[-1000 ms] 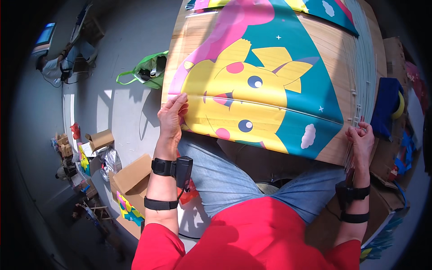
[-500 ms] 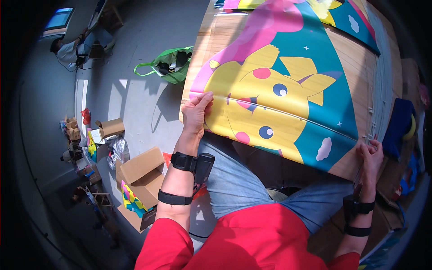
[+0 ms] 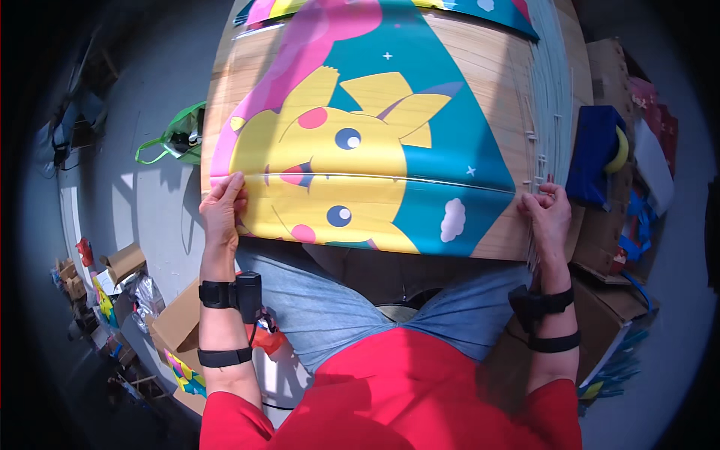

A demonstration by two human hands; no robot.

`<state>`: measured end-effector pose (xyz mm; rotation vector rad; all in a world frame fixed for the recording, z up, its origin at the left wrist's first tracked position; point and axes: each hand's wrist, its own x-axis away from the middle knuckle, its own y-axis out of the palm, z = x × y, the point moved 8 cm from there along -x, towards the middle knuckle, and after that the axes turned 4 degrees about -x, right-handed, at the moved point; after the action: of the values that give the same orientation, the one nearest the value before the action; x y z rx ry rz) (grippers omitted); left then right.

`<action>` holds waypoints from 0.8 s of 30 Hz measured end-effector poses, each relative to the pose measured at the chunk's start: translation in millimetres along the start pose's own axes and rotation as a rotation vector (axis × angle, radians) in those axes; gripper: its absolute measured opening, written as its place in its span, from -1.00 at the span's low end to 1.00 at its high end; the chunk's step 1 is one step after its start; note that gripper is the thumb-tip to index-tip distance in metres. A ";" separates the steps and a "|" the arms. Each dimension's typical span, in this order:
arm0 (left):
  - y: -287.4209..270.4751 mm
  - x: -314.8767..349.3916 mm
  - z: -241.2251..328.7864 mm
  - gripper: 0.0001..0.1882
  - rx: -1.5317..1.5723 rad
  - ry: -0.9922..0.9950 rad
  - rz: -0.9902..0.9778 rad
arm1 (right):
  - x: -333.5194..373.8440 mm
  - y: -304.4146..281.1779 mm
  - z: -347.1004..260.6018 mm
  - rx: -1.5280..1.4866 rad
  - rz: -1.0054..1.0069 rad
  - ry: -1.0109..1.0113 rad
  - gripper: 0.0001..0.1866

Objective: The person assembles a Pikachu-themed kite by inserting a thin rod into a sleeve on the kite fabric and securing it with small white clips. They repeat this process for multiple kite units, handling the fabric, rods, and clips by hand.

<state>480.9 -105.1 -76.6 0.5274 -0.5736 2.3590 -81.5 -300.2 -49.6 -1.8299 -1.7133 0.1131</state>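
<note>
while the person in the red shirt (image 3: 405, 390) sits at the wooden board (image 3: 487, 86), i see the left hand (image 3: 221, 208) pinching the end of a thin pale rod (image 3: 360, 177) at the left edge of the printed sheet (image 3: 442, 135), which lies flat on the board with the rod straight across it. the right hand (image 3: 550, 219) has its thumb and fingers curled by the rod's other end (i can't tell whether they grip it), near a bundle of pale strips (image 3: 551, 86).

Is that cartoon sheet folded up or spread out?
Spread out: the sheet lies wide across the wooden table, its big yellow cartoon face in plain view.
</note>
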 end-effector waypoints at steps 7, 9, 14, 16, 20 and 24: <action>-8.7 -13.7 -8.6 -0.79 -0.027 -0.035 -0.044 | 2.9 2.3 -8.4 0.071 0.054 0.016 -0.67; -10.5 -16.3 -10.1 -0.79 -0.059 -0.028 -0.054 | 3.2 2.0 -10.5 0.072 0.068 -0.001 -0.68; -8.3 -16.8 -9.4 -0.78 -0.063 -0.037 -0.086 | 2.2 0.0 -4.6 0.020 0.083 0.028 -0.68; -6.2 -16.3 -8.0 -0.77 -0.049 -0.037 -0.089 | 1.4 -0.8 -4.5 0.058 0.096 0.016 -0.68; -6.1 -15.1 -8.2 -0.76 -0.064 -0.045 -0.063 | 1.2 -0.9 -4.6 0.093 0.107 0.011 -0.68; -4.9 -12.2 -6.0 -0.78 -0.055 -0.038 -0.070 | 0.4 0.3 -2.8 0.095 0.114 0.006 -0.68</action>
<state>491.5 -104.5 -86.4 0.5595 -0.6261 2.2649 -79.8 -300.9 -47.4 -1.8555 -1.5717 0.2317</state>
